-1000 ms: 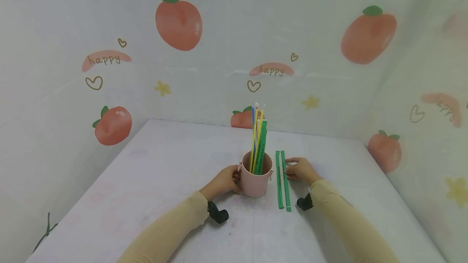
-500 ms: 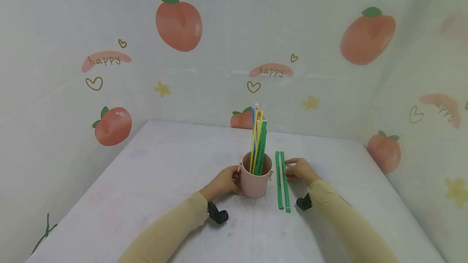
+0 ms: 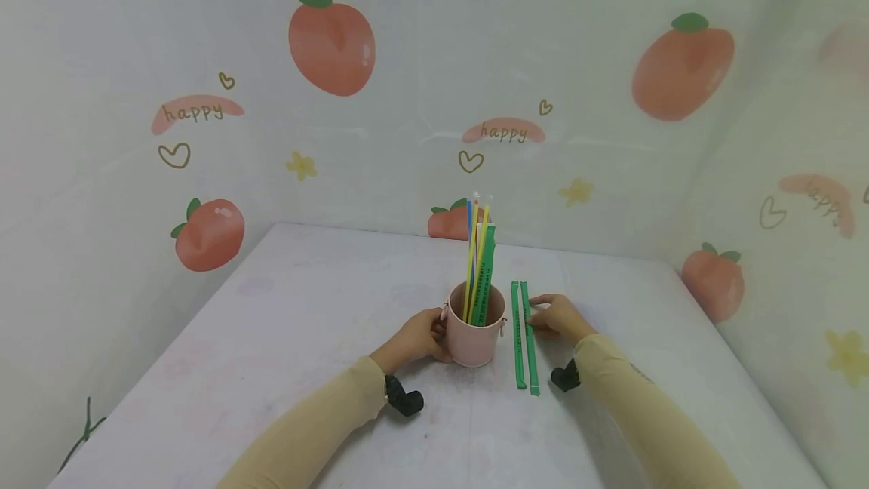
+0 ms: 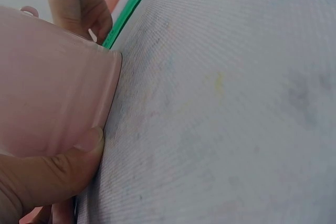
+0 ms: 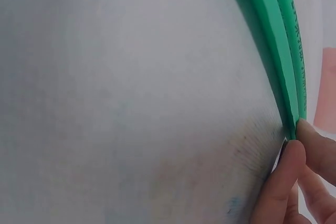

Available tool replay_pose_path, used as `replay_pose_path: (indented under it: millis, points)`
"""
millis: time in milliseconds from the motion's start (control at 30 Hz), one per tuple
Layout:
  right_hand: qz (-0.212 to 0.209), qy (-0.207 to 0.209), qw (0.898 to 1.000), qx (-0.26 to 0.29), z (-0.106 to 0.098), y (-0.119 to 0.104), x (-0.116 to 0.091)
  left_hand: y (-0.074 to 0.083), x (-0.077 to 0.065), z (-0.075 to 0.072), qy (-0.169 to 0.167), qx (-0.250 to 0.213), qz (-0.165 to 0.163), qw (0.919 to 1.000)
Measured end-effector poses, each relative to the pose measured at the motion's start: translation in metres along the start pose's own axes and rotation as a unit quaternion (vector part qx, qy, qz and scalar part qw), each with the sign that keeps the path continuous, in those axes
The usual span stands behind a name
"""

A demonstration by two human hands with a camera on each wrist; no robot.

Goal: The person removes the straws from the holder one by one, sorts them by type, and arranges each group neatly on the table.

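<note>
Two slim green packets, the left one [image 3: 519, 345] and the right one [image 3: 532, 361], lie side by side on the white table [image 3: 339, 308], just right of the middle of the head frame, with a narrow gap between them. A pink bucket [image 3: 473, 345] stands upright just left of them, near the middle of the frame. Yellow straws [image 3: 478, 262], a blue straw [image 3: 469, 217] and more green packaging [image 3: 486, 262] stand up out of it, leaning a little toward the top right.

The person's left hand [image 3: 422, 334] grips the bucket from its left side; in the left wrist view the thumb presses low on the wall, while the other fingers are mostly hidden. The right hand [image 3: 560, 319] is nearly closed, its thumb and a finger pinching the right packet, as the lower right of the right wrist view shows.

Both arms wear beige sleeves [image 3: 319, 421], entering from the bottom of the head frame, and a small black device [image 3: 405, 401] sits at each wrist. Behind the table, a pale cloth [image 3: 421, 44] printed with red fruit, hearts and "happy" fills the upper half.
</note>
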State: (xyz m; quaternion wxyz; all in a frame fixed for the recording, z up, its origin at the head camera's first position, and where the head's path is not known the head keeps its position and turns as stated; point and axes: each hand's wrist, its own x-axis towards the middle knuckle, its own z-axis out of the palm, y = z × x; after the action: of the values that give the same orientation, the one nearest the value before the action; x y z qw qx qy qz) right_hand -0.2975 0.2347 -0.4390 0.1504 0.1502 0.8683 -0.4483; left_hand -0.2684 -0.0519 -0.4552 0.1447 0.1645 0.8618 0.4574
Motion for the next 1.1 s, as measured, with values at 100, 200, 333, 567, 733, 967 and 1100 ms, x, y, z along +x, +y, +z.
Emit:
replay_pose_path:
  millis: [100, 200, 333, 567, 733, 967, 1100]
  points:
    - [0.004, 0.001, 1.000, 0.009, -0.0004, 0.0002, -0.0003, 0.0005, -0.0004, 0.0002, 0.001, -0.001, -0.004, 1.0000]
    - [0.002, 0.000, 1.000, 0.012, -0.0011, 0.0005, -0.0007, 0.0018, -0.0009, 0.0006, 0.001, -0.006, -0.009, 0.9999]
    - [-0.001, -0.002, 1.000, 0.015, -0.0014, 0.0010, -0.0009, 0.0031, -0.0017, 0.0008, 0.002, -0.011, -0.010, 0.9999]
    - [0.000, -0.004, 1.000, 0.024, -0.0020, 0.0033, 0.0001, 0.0008, -0.0002, 0.0010, 0.000, -0.012, -0.012, 0.9999]
    - [-0.002, -0.006, 1.000, 0.023, -0.0027, 0.0037, -0.0006, 0.0020, -0.0010, 0.0016, 0.000, -0.015, -0.018, 0.9997]
    - [0.009, -0.007, 1.000, 0.022, -0.0031, 0.0016, -0.0026, 0.0023, -0.0009, 0.0016, 0.001, -0.005, -0.017, 0.9998]
    - [0.006, -0.011, 1.000, 0.029, -0.0036, 0.0011, -0.0029, 0.0019, -0.0007, 0.0014, 0.001, -0.006, -0.016, 0.9999]
